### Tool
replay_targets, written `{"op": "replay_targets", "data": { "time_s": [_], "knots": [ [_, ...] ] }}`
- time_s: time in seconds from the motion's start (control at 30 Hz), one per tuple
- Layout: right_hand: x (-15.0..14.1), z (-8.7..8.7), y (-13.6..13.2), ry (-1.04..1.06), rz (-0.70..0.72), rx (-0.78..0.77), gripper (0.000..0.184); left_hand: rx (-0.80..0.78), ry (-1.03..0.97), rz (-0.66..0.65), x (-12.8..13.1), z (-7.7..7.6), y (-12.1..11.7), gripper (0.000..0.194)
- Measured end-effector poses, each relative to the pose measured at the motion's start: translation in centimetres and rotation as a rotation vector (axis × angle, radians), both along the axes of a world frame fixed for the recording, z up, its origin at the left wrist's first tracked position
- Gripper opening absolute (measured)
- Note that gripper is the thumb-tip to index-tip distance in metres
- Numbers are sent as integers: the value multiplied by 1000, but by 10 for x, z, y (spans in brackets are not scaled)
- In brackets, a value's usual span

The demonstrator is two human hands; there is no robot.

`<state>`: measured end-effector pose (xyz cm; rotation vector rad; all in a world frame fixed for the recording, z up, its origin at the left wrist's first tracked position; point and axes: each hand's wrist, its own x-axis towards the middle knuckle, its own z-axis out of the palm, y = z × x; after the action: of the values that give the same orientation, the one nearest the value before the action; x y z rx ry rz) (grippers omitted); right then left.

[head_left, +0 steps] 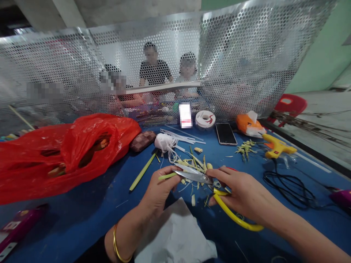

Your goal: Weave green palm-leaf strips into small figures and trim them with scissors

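Note:
My left hand [159, 190] pinches a short pale green strip [166, 176] between thumb and fingers. A pair of scissors [193, 176] with a yellow handle [233, 216] is gripped by my right hand [245, 188]. Its blades point left and reach the strip's end at my left fingertips; whether they touch it I cannot tell. Beneath and behind the blades lie pale green and yellowish cut scraps [193, 199]. A longer green stalk [143, 171] rests left of my left hand. Below both hands a crumpled white cloth or paper [175, 233] is spread.
Around the blue table [90, 223] are a red plastic bag [115, 128], checkered pouch [143, 141], white string ball [164, 142], tape roll [200, 121], dark phone [226, 133], orange tissue pack [245, 123] and yellow glue gun [276, 147]. People sit behind a perforated screen [233, 65].

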<state>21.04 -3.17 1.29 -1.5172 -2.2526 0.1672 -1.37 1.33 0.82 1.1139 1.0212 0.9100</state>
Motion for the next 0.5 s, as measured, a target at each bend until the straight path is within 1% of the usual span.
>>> {"op": "replay_targets", "data": {
  "time_s": [0.1, 0.2, 0.33, 0.43, 0.5],
  "knots": [
    [1, 0, 0, -11, -3, -17, 46, 28, 15, 39, 1, 1, 0, 10],
    [1, 0, 0, 1, -4, -4, 43, 38, 24, 15, 1, 2, 0, 10],
    [-1, 0, 1, 57, -9, -29, 37, 46, 13, 20, 0, 1, 1, 17],
    [-2, 0, 1, 98, -30, -40, 36, 21, 16, 32, 1, 0, 2, 22],
    [0, -2, 3, 141, -83, -20, 35, -24, 8, 47, 2, 1, 2, 22]
  ]
}}
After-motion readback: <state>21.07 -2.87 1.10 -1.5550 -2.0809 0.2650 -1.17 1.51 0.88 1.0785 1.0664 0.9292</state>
